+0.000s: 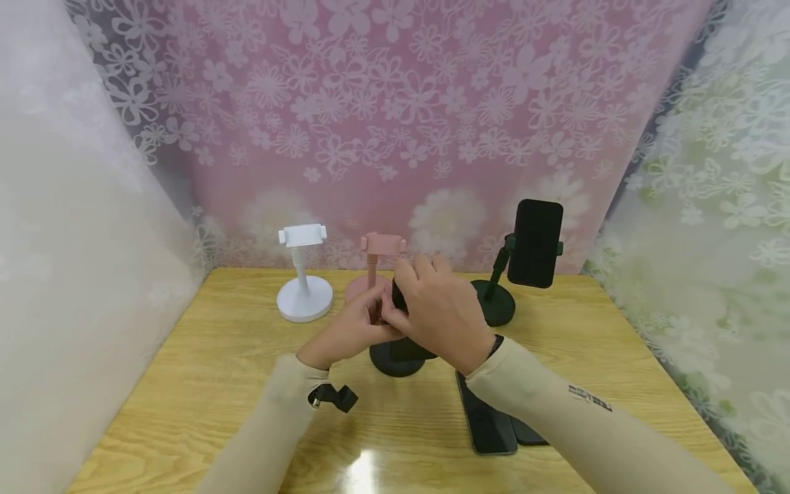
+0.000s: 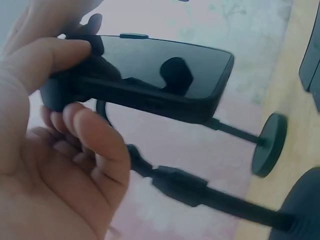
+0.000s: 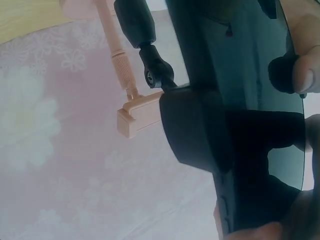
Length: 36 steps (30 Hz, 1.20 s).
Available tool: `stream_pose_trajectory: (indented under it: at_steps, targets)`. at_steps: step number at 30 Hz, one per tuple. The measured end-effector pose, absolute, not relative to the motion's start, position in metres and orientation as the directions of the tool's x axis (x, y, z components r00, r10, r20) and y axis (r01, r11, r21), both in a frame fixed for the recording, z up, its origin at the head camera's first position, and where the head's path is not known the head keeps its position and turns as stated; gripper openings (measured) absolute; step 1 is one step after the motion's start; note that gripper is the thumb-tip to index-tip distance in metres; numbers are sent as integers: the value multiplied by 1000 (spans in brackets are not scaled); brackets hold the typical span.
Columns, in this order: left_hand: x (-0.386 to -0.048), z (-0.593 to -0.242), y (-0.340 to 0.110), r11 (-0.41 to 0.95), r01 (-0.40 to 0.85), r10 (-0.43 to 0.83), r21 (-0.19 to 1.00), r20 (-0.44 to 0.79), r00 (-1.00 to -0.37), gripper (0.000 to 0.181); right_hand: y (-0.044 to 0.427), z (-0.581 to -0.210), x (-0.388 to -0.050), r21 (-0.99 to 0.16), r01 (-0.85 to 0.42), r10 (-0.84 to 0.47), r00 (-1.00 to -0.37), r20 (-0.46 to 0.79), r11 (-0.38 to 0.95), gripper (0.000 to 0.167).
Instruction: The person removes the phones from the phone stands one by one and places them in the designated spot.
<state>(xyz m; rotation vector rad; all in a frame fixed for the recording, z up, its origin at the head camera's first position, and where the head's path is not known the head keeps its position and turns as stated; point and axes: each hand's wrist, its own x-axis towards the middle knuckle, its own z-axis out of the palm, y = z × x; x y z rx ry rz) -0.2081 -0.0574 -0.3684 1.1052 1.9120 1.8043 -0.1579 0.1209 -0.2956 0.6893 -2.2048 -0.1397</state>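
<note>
A black smartphone [image 2: 150, 65] sits in the clamp [image 3: 195, 130] of a black phone stand [image 2: 230, 202] in the middle of the table. My left hand [image 1: 354, 326] pinches the clamp area at the phone's edge, its thumb on the front and the other fingers curled underneath. From above, my right hand [image 1: 441, 312] grips the phone's upper end, hiding much of it in the head view. Below both hands, the stand's round base [image 1: 398, 363] rests on the wooden table.
Behind stand a white phone stand [image 1: 302, 298] and a pink phone stand [image 1: 384, 245]. A dark green phone stand [image 1: 494, 302] at back right holds another phone [image 1: 535, 243]. Two phones lie near my right forearm, the nearer one [image 1: 490, 422] partly covered.
</note>
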Motion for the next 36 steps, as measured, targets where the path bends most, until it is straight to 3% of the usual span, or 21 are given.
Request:
stream_pose_trajectory:
  at_steps: [7,15,25,36]
  targets:
    - [-213,-375,-58,-140,267,728,953,282,-625,38,121,-295,-157,310,-436,-521,-536,665,845,31]
    - [-215,-377,-60,-156,284,734,946,304,-608,36,120,-297,-156,303,-430,-509,-530,678,851,31]
    - [-211,-371,-59,-135,282,721,950,289,-630,31,120,-296,-158,283,-432,-494,-525,693,856,32]
    - [-213,-369,-64,-117,294,743,949,280,-608,37,116,-298,-155,255,-437,-481,-553,681,863,28]
